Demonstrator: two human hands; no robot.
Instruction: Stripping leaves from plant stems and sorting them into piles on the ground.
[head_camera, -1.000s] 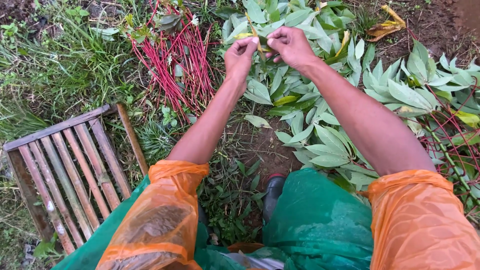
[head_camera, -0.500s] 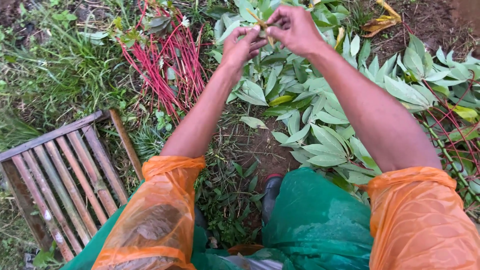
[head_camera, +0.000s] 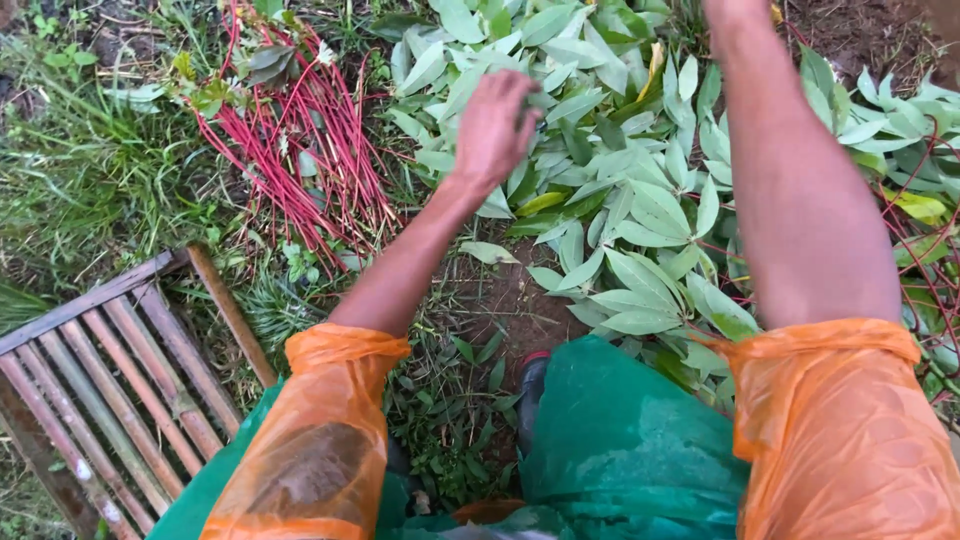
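Observation:
My left hand hovers over a heap of long green leaves spread on the ground. Its fingers are curled around a bit of green leaf at the fingertips. My right forearm reaches up past the top edge of the picture, so my right hand is out of sight. Both upper arms are covered by orange plastic sleeves. Left of my left hand lies a bundle of stripped red stems.
A slatted wooden frame lies on the grass at the lower left. Bare soil shows between the leaves and my dark boot. A green plastic apron covers my lap. More leafy red-stemmed branches lie at the right.
The view has tilted down and closer. My hands were together on one leafy stem. Now they are apart: the right hand has risen out of the picture, the left stays over the leaves.

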